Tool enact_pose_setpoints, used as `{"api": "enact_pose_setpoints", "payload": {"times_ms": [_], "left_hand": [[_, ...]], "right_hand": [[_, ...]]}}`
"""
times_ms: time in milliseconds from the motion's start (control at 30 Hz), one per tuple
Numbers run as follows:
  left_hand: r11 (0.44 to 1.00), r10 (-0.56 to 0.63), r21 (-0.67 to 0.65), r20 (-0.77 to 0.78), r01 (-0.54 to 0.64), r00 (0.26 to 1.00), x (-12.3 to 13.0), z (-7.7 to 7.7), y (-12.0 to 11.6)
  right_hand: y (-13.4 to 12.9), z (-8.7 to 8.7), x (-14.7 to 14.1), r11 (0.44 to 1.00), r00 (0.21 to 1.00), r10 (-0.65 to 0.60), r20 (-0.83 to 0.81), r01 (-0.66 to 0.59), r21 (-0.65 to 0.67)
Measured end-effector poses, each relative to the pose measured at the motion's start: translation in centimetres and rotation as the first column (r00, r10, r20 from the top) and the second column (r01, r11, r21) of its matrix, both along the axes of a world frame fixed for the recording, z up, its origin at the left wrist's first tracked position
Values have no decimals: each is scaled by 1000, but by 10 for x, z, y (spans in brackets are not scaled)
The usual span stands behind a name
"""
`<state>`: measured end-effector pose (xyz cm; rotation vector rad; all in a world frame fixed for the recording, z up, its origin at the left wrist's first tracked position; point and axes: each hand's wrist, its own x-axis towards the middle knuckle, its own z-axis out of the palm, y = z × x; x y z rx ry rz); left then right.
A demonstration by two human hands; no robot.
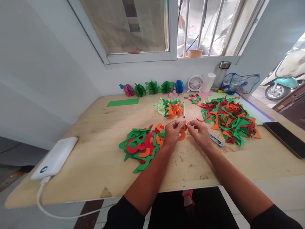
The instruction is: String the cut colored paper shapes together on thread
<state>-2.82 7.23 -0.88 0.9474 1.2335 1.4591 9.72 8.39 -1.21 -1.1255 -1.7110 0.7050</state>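
My left hand (173, 131) pinches the left side of an orange paper cutout (182, 135) above the middle of the table. At its right edge, near a small white spot, the thumb and fingertips of my right hand (198, 132) are pressed together. Left of my hands lies a pile of green, red and orange cutouts (143, 144). Beyond them is a smaller group of orange and green cutouts (174, 108), with a pen (183, 110) beside it. A blue cutter (215, 139) rests right of my right hand, near a heap of paper scraps (232, 117).
Paper figures (152, 87), a small white fan (195, 83), a white cylinder (210, 82) and a glass bottle (220, 76) line the wall. A phone (287, 138) lies at the right, a white power bank (55, 158) with a cable at the left, and a green strip (123, 102) at the back left.
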Motion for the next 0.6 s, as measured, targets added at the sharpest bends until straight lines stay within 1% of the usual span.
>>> {"api": "enact_pose_setpoints", "payload": {"times_ms": [200,367,467,600], "left_hand": [[997,50,57,-27,-48,998,0,-2,1],[996,41,83,-39,-38,998,1,-1,0],[997,16,73,-35,-13,999,1,2,-1],[998,-61,15,-42,61,997,-2,5,-3]], "right_hand": [[-2,3,-1,1000,1000,-17,5,17,-19],[-2,5,0,1000,1000,-8,1,8,-15],[-2,6,0,1000,1000,2,14,-2,-3],[0,6,2,999,999,31,45,-32,4]]}}
